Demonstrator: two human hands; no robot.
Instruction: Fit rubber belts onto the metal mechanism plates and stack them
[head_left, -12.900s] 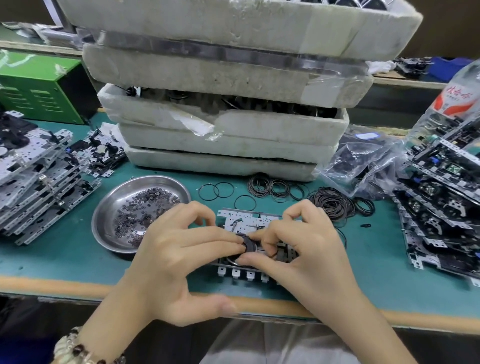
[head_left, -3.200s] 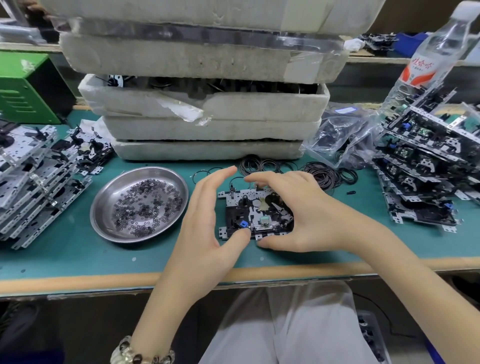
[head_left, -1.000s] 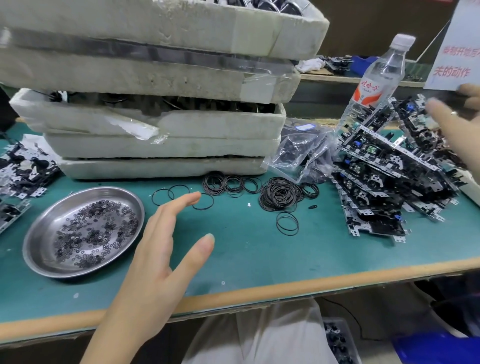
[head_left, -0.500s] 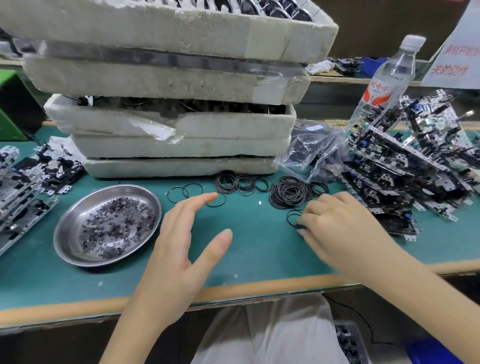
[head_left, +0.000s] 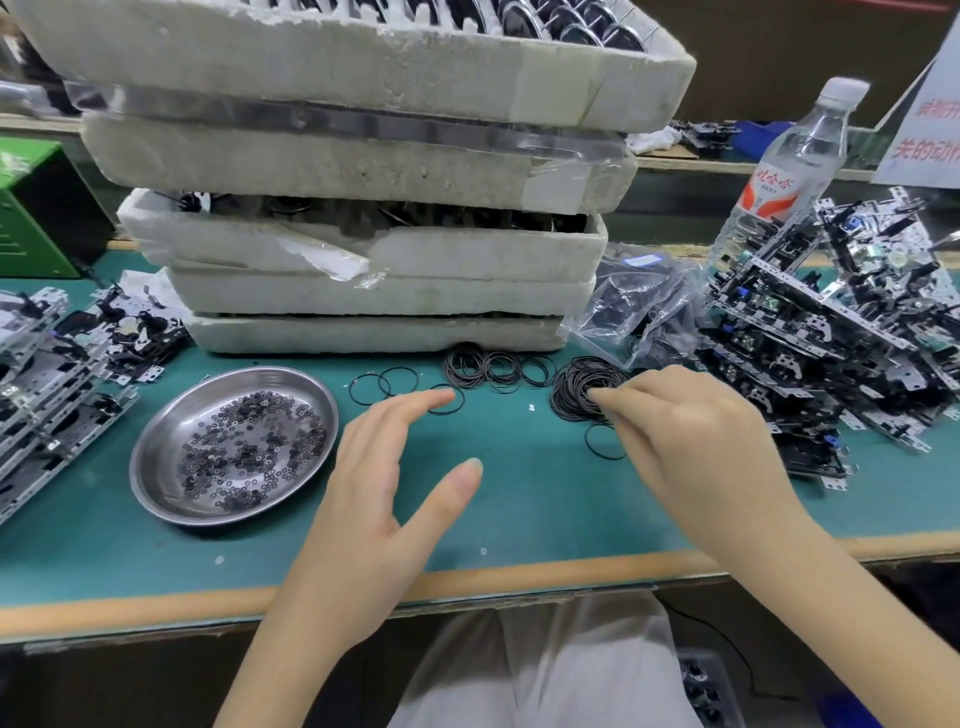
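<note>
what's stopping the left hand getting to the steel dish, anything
Probably nothing, so yes. The left hand hovers open above the green mat just right of the steel dish, and only bare mat lies between them. The right hand pinches at the belt pile, out of the way.

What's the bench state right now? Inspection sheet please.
Surface: green mat with a wooden front edge.
Job's things: belt pile and loose belts on the mat; right plate stack and left plate stack; no plate between the hands.
Clutter: steel dish of small rings, stacked foam trays, bags, water bottle.
Grippers: left hand open above the mat; right hand fingertips bunched at the belt pile, grip on a belt unclear.
Cables: one thin dark lead below the bench edge.
Surroundings: green box far left, sign with red writing far right.
</note>
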